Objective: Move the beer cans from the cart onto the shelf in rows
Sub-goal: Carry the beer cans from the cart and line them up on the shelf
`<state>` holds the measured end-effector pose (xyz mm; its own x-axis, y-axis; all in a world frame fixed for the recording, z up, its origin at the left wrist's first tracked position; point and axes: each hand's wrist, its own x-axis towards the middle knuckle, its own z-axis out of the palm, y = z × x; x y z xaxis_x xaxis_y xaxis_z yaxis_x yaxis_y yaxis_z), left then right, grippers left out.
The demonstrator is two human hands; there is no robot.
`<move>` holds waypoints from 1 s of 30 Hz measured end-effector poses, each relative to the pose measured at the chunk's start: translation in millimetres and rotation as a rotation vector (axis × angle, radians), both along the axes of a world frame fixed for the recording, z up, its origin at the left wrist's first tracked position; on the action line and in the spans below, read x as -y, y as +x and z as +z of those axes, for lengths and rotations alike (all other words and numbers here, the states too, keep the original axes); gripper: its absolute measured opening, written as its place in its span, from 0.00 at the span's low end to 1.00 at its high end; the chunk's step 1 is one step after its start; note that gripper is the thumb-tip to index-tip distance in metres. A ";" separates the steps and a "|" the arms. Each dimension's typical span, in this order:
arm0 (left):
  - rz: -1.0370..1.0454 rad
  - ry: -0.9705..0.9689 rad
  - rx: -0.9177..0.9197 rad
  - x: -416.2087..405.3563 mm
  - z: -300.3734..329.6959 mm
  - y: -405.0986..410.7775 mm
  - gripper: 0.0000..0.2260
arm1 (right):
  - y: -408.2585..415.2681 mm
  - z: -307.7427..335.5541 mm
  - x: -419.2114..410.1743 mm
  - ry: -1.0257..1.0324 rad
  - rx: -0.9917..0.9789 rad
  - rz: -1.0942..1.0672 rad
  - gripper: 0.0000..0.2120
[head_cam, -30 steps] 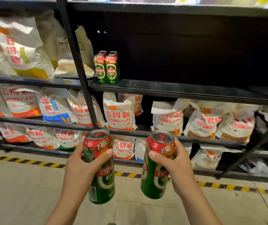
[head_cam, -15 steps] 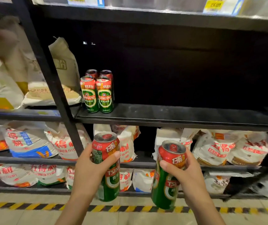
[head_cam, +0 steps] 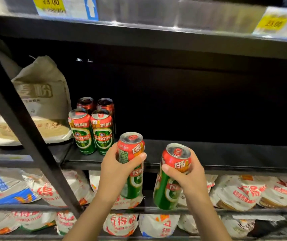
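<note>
In front of me the black shelf [head_cam: 208, 154] carries four beer cans [head_cam: 94, 129] at its left end, standing upright in two touching pairs, one pair behind the other. Below, the lower shelves [head_cam: 226, 210] carry rows of white flour bags [head_cam: 243, 192].

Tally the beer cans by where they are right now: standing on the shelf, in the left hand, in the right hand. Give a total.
Cans on the shelf: 4, two front cans and two back cans
Can in left hand: 1, the left can
Can in right hand: 1, the right can
Total: 6
</note>
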<state>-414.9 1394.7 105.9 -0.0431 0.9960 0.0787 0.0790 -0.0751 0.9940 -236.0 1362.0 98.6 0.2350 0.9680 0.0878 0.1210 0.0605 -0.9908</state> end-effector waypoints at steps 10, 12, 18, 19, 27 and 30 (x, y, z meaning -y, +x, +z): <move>0.042 0.037 -0.009 -92.5 -6.0 21.2 0.31 | 5.2 4.4 -109.5 0.101 0.008 0.027 0.32; 0.067 0.029 -0.014 -105.4 -9.3 24.4 0.28 | 4.6 -0.1 -126.7 0.096 -0.009 0.010 0.30; 0.150 0.014 -0.011 -137.0 -17.9 29.7 0.18 | 4.8 -14.0 -173.5 0.075 -0.050 -0.012 0.30; 0.166 0.008 -0.012 -140.7 -19.4 29.8 0.18 | 3.6 -16.1 -179.0 0.082 -0.047 -0.016 0.30; 0.245 0.086 -0.051 -166.3 -29.0 32.2 0.18 | -1.9 -26.8 -211.7 0.148 -0.033 -0.032 0.31; 0.282 0.106 -0.035 -172.4 -30.4 33.4 0.21 | -5.2 -29.7 -221.6 0.160 -0.024 -0.034 0.31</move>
<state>-381.4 1567.2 75.6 -0.3125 0.9311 0.1880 0.1460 -0.1485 0.9781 -241.2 1583.5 68.9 0.2717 0.9334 0.2343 0.1020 0.2141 -0.9715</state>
